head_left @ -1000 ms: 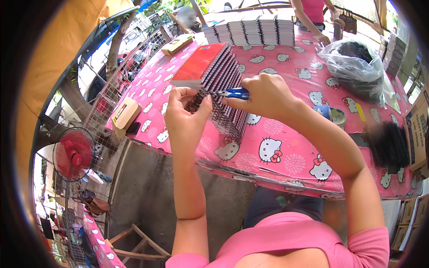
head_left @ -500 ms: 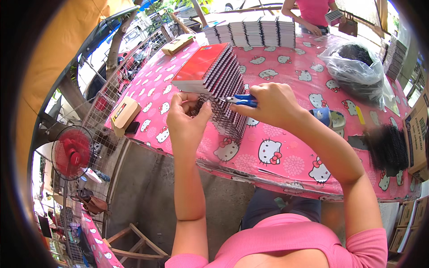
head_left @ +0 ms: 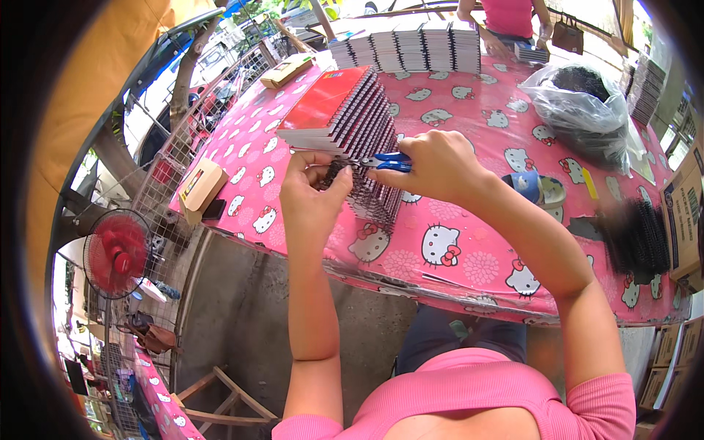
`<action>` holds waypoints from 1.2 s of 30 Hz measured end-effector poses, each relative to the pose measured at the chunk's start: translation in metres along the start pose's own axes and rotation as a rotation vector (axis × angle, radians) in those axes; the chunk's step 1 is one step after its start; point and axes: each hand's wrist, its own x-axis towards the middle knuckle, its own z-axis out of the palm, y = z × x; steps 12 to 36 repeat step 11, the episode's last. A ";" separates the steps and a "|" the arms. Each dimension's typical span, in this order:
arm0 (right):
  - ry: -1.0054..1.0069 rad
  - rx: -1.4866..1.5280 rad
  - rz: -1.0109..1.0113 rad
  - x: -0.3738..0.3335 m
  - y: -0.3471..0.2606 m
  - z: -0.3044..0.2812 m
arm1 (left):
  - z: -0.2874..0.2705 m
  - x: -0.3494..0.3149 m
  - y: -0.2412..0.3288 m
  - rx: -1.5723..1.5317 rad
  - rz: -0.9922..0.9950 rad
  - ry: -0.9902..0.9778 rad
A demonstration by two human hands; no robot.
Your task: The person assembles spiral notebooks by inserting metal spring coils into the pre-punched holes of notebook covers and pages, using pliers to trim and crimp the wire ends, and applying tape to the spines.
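Note:
A tall stack of spiral-bound notebooks with a red top cover (head_left: 326,99) stands on the table, its dark coil spines facing right and toward me. At its near corner, my left hand (head_left: 312,183) has thumb and fingers closed around the end of a spiral coil (head_left: 339,170), partly hidden by the fingers. My right hand (head_left: 440,165) grips blue-handled pliers (head_left: 392,162). Their metal jaws point left and reach the coil ends just beside my left thumb. Whether the jaws are clamped on the wire is too small to tell.
On the pink patterned table (head_left: 480,271) are a row of spiral notebooks (head_left: 411,48), a plastic bag of black coils (head_left: 579,110), a blue patterned pouch-like item (head_left: 535,189), black coils (head_left: 638,238) and cardboard boxes (head_left: 205,187). Another person (head_left: 510,22) stands across. A fan (head_left: 117,253) stands left.
The pliers and my right hand have shifted slightly left, closer to my left thumb. Across the table, the other person has lowered a small notebook stack to the tabletop.

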 end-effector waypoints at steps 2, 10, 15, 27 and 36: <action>-0.013 -0.003 0.021 -0.003 0.001 -0.001 | -0.002 -0.002 0.003 -0.027 -0.066 0.008; 0.215 -0.085 -0.139 -0.007 0.013 0.016 | 0.003 -0.004 -0.002 -0.030 -0.126 -0.039; 0.216 -0.081 -0.141 -0.007 0.012 0.017 | 0.001 -0.004 -0.005 -0.005 -0.122 -0.049; 0.216 -0.081 -0.141 -0.007 0.012 0.017 | 0.001 -0.004 -0.005 -0.005 -0.122 -0.049; 0.216 -0.081 -0.141 -0.007 0.012 0.017 | 0.001 -0.004 -0.005 -0.005 -0.122 -0.049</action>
